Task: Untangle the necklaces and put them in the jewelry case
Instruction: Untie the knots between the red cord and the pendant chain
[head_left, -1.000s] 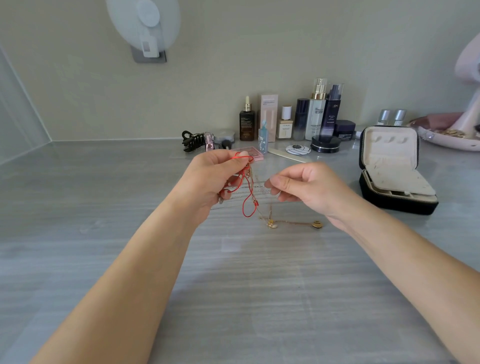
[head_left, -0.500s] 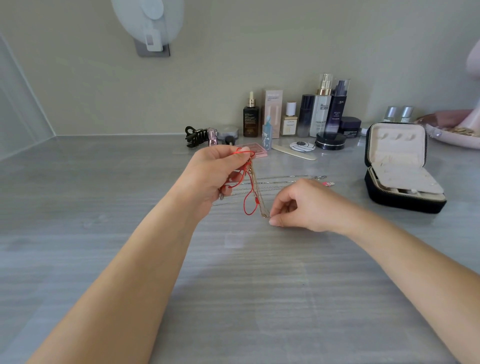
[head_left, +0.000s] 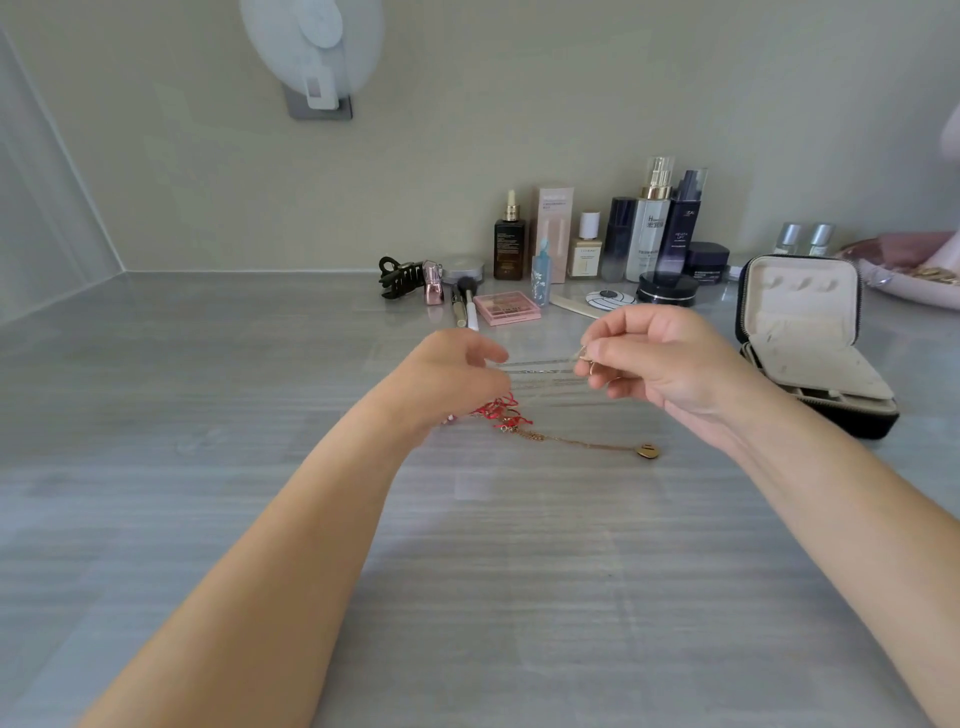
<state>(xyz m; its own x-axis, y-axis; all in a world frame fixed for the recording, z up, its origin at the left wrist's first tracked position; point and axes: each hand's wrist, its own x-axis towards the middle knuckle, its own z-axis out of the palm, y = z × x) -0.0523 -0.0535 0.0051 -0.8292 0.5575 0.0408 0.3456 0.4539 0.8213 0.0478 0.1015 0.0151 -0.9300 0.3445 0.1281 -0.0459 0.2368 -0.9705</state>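
While left hand (head_left: 449, 379) and right hand (head_left: 670, 364) pinch its ends, silver necklace (head_left: 540, 372) taut — long axis left-right

Grey streaked countertop (head_left: 208, 389) met plain beige wall (head_left: 571, 93); round white fixture (head_left: 311, 47) was mounted high on it. Cosmetic bottles (head_left: 649, 234) stood along the back edge. Light soft, even.

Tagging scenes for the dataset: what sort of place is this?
Probably a home vanity or dressing table: skincare bottles stand along the wall, a makeup palette lies in front of them, and an open jewelry case sits on the grey countertop.
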